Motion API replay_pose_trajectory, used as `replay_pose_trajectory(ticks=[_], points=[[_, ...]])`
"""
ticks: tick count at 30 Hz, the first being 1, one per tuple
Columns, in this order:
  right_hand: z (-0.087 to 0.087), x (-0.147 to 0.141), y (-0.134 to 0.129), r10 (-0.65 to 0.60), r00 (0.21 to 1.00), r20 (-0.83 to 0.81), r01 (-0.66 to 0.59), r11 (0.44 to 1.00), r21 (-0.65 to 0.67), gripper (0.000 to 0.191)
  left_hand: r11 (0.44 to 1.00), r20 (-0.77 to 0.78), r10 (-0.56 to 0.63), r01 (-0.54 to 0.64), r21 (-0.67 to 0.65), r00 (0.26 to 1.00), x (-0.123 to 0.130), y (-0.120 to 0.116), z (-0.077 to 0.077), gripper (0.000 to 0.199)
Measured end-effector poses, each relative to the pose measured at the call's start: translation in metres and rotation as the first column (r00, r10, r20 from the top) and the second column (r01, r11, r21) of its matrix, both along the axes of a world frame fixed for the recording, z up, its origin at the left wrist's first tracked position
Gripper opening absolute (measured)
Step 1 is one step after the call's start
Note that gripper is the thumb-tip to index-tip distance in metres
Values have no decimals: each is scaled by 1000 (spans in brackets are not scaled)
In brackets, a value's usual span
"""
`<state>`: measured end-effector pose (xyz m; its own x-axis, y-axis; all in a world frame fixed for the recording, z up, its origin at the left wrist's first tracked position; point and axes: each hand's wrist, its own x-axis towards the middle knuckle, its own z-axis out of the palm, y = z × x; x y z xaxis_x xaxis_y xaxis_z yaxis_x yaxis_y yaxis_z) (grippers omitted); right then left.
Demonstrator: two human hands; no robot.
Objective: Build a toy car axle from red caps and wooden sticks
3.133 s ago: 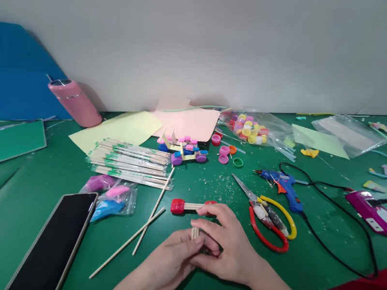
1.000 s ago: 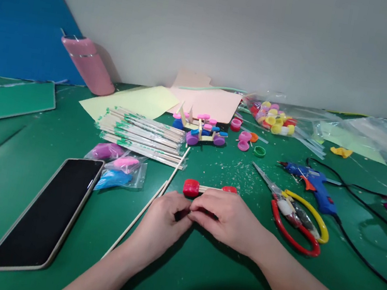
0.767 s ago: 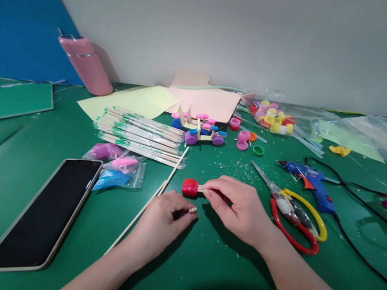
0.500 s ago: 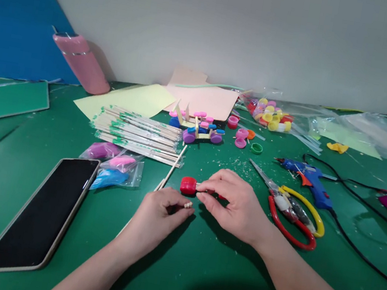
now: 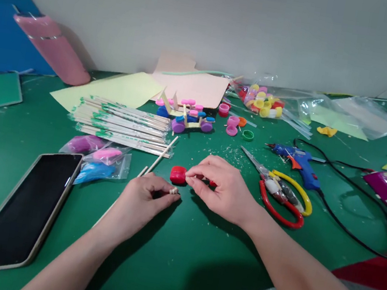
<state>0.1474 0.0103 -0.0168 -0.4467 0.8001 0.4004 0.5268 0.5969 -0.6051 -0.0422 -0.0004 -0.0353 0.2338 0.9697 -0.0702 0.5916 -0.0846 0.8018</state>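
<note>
My left hand (image 5: 143, 203) is closed in a pinch around a small bundle of short cut wooden sticks (image 5: 173, 191), their ends showing at the fingertips. Longer thin wooden sticks (image 5: 160, 157) lie beneath and beyond that hand. A red piece that looks like bottle caps joined together (image 5: 178, 175) is at the fingertips of my right hand (image 5: 222, 184), which is closed in a pinch at its right edge. More red shows behind those fingers, mostly hidden. The hands are close together but apart.
Behind are wrapped stick bundles (image 5: 123, 124), a small cap-wheeled model (image 5: 190, 117), loose caps (image 5: 232, 125) and a bag of caps (image 5: 264, 102). Scissors (image 5: 281, 195), a blue glue gun (image 5: 302, 165) and its black cord lie right. A phone (image 5: 21, 211) and clay packets (image 5: 103, 160) lie left.
The whole view has shifted, so things appear further left and slightly higher. My right fingertips now sit closer against the red piece; the left hand keeps its pinch on the sticks.
</note>
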Motion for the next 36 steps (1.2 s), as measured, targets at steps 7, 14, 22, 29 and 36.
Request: replay_pose_trajectory(ticks=[7, 14, 22, 29, 36], points=[[-4, -2, -1, 47, 997, 54, -47, 999, 3, 13, 999, -20, -49, 49, 2, 999, -2, 1, -1, 19], [-5, -11, -4, 94, 975, 203, -100, 995, 22, 22, 997, -33, -46, 48, 65, 998, 2, -1, 6, 13], [-7, -22, -3, 124, 959, 255, -140, 989, 47, 21, 997, -50, -60, 62, 43, 997, 5, -2, 9, 18], [-6, -23, -4, 117, 951, 287, -139, 989, 57, 20, 997, -85, -45, 50, 58, 995, 8, -4, 9, 18], [-8, -19, -1, 169, 956, 238, -182, 983, 33, 18, 985, 6, -168, 168, -34, 986, -6, -1, 12, 18]])
